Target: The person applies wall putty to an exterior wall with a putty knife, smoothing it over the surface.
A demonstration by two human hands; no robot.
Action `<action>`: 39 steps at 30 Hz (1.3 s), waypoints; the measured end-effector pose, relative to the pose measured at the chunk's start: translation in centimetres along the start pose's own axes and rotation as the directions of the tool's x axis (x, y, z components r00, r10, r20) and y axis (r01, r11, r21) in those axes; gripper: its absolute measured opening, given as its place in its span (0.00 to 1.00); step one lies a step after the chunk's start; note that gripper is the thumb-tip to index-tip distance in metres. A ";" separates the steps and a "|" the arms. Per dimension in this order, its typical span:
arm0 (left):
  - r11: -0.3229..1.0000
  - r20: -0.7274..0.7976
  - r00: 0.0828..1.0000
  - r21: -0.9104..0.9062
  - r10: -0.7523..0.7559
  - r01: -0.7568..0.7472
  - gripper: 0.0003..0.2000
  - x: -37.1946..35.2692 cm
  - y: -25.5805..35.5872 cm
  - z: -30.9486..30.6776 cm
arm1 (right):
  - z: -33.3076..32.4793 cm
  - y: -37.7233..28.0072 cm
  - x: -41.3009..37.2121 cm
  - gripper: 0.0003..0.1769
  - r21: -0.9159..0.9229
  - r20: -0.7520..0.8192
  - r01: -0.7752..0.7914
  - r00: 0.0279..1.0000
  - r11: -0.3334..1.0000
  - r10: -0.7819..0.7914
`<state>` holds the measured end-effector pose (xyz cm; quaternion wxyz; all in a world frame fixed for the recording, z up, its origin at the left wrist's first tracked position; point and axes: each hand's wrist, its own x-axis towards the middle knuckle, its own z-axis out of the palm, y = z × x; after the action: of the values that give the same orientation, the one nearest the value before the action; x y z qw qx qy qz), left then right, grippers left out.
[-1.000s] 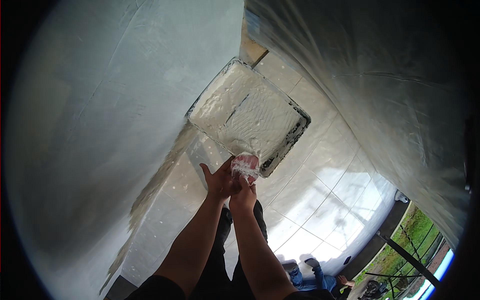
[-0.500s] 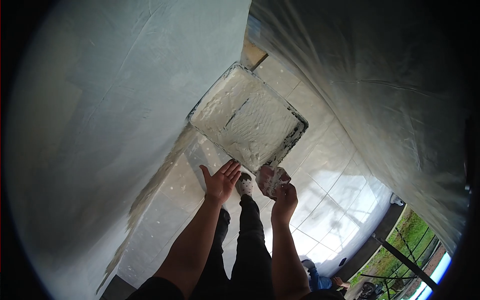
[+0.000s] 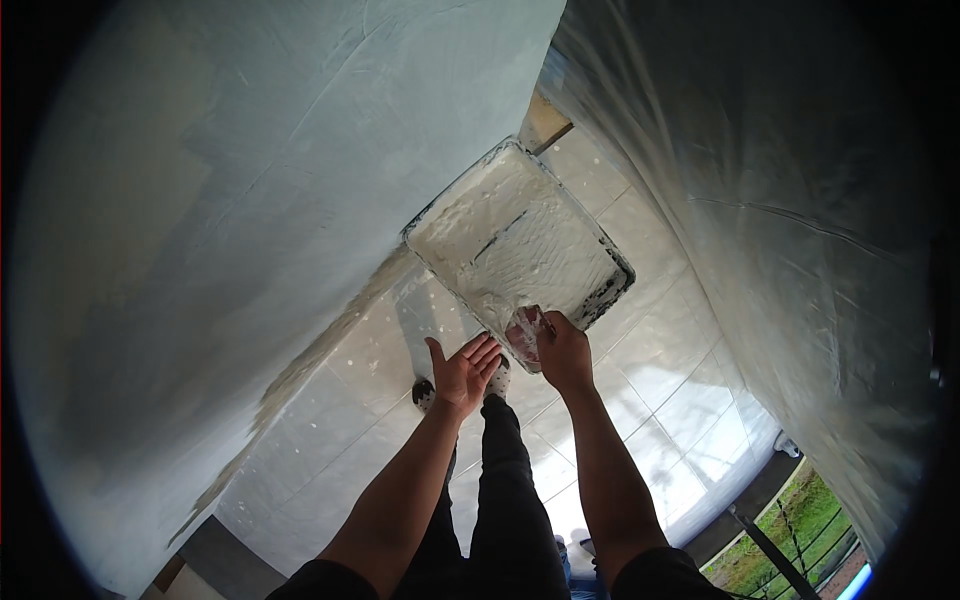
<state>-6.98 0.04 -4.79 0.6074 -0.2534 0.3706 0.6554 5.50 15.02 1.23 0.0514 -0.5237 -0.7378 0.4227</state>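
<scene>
My right hand (image 3: 566, 352) grips a reddish-brown flat piece (image 3: 523, 333) smeared with white paste, held over the near corner of a rectangular tray. Creamy white paste (image 3: 540, 235) with ridges covers much of the inside of the tray (image 3: 408, 236), whose dark rim is coated in spots. Beside the tray's near left edge, my left hand (image 3: 467, 374) is palm up with its fingers spread and holds nothing. Part of the flat piece is hidden behind my right fingers.
A pale plastered wall (image 3: 270, 200) rises on the left. Translucent plastic sheeting (image 3: 790, 230) hangs on the right. Below are floor tiles (image 3: 640, 370) with white specks and my feet in dotted socks. At the bottom, blue clothing (image 3: 580, 580) partly shows; a railing and grass are at lower right.
My right hand has moved up with the flat piece, from beside the tray to over its near corner. My left hand has shifted slightly right. The view has shifted, and less of the person in blue shows.
</scene>
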 end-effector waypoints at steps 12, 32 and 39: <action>0.999 -0.056 0.997 -0.021 0.048 -0.049 0.62 -0.3 -1.0 0.5 | 1.4 -2.3 3.0 0.11 -0.033 0.069 -0.019 0.997 0.999 0.021; 0.997 -0.094 0.993 0.015 0.076 -0.075 0.60 -0.2 -1.0 0.8 | 3.5 1.8 8.6 0.12 0.438 0.272 -0.378 0.921 0.816 0.280; 0.964 -0.149 0.965 0.190 0.216 -0.187 0.56 -5.0 0.5 3.0 | -2.6 -0.9 4.5 0.10 0.814 0.438 -0.474 0.881 0.336 0.181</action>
<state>-6.48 -0.56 0.99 0.5238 -0.2146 0.5002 0.6553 4.20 20.05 1.85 0.1377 -0.4868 -0.2675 0.8201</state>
